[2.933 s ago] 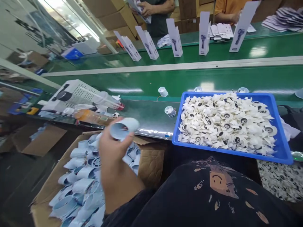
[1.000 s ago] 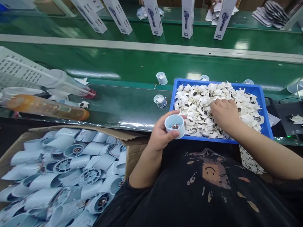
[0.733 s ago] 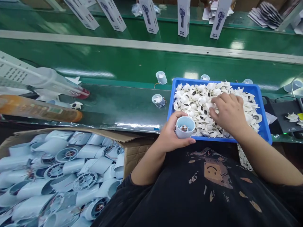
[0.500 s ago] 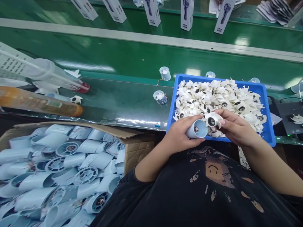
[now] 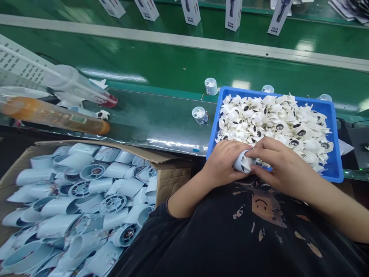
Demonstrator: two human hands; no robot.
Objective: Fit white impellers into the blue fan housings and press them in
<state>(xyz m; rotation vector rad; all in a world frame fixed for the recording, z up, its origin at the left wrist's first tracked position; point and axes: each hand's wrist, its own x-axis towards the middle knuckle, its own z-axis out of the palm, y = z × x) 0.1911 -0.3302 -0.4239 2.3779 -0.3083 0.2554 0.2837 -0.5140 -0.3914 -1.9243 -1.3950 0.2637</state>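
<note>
Left hand (image 5: pixel 223 161): fingers curled over and thumb beneath, clamped around one pale blue cylindrical housing (image 5: pixel 238 164), much of whose wall the hand covers. Open mouth of the housing turned toward the right hand.

Right hand (image 5: pixel 278 165): thumb and fingers drawn together at that mouth, closed on a white fan impeller (image 5: pixel 247 164); impeller seated at least partly within the rim, depth not discernible.

Blue plastic tray (image 5: pixel 339 169): directly beyond both hands, its near edge partly hidden by them; heaped with loose white impellers (image 5: pixel 276 111), several showing dark hubs. It stands between the right hand and two small housings (image 5: pixel 268 89) at its far side.

Housing with white blades (image 5: pixel 199 114): on the bench (image 5: pixel 155 123), beyond and left of the left hand, wire at its side. A second such housing (image 5: pixel 211 87): farther out, on the green surface, with a trailing wire.

Cardboard box (image 5: pixel 173 181): left of the left hand and nearer the body, filled with jumbled blue housings (image 5: pixel 100 200), some showing spoked ends.

Bottle with orange contents (image 5: pixel 57 115): lying well left of the hands; clear plastic cup (image 5: pixel 66 79) on its side just beyond it.

Printed cartons (image 5: pixel 190 13): five in a row, far beyond the hands, past a pale rail (image 5: pixel 173 39); tops out of view.
</note>
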